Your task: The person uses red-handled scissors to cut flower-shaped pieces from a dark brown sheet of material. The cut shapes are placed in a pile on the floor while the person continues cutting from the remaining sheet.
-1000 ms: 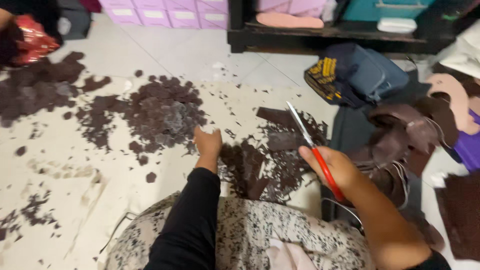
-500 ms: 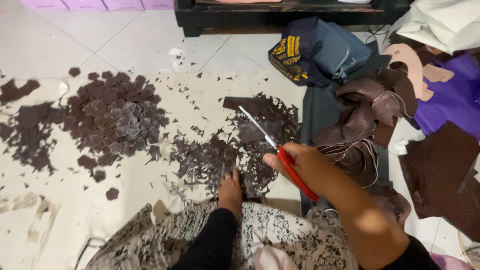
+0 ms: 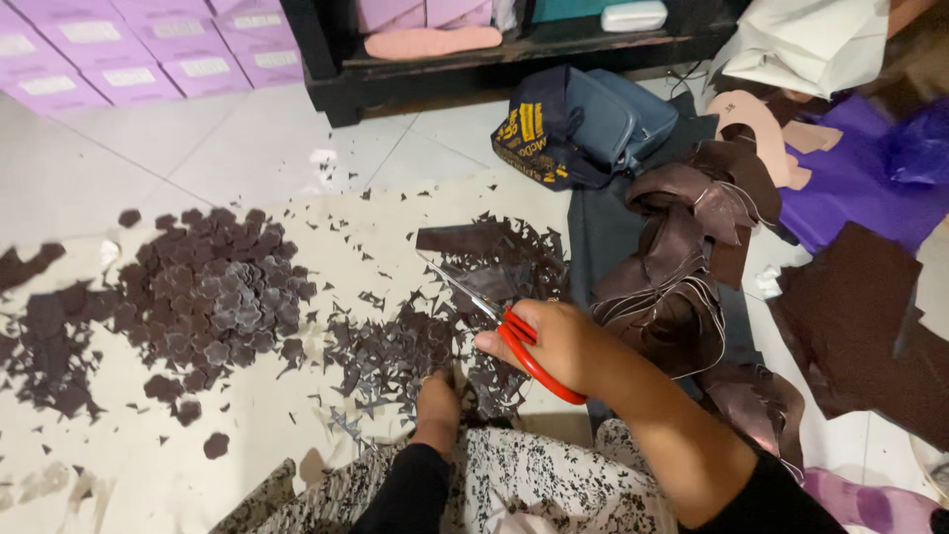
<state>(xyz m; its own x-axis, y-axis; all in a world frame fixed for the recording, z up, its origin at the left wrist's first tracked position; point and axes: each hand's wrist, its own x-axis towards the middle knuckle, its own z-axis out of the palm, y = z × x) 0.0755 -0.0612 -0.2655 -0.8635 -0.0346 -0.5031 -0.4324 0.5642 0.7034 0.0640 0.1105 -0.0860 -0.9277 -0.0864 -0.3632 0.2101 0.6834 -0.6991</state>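
Head view, right hand: the right hand (image 3: pixel 563 346) is seen at centre frame, closed around the handles of the red-handled steel scissors (image 3: pixel 499 326); the blades point to the upper left and appear nearly closed.
Head view, left hand: the left hand (image 3: pixel 436 403) is lowered at lower centre into the heap of small dark brown leather offcuts (image 3: pixel 395 351); its fingers are hidden among the scraps, so whether anything is pinched cannot be told.
Handling: the offcuts are judged light, thin and limp, easily scattered; a pinch at an edge seems best. The scissors are judged rigid and sharp, best held by the loops.
Cut pieces: a pile of rounded dark brown leather shapes (image 3: pixel 208 302) is seen at left of the frame, well apart from the hands.
Surface: a cream sheet (image 3: pixel 119 465) is spread over the pale tiled floor (image 3: pixel 198 158), strewn with slivers.
Room: a navy bag (image 3: pixel 583 124) and a black low shelf (image 3: pixel 514 54) are seen at upper centre, lilac boxes (image 3: pixel 109 59) at upper left, purple sheet material (image 3: pixel 860 188) at upper right.
Right side: bundled brown leather strips (image 3: pixel 682 267) lie just right of the scissors.
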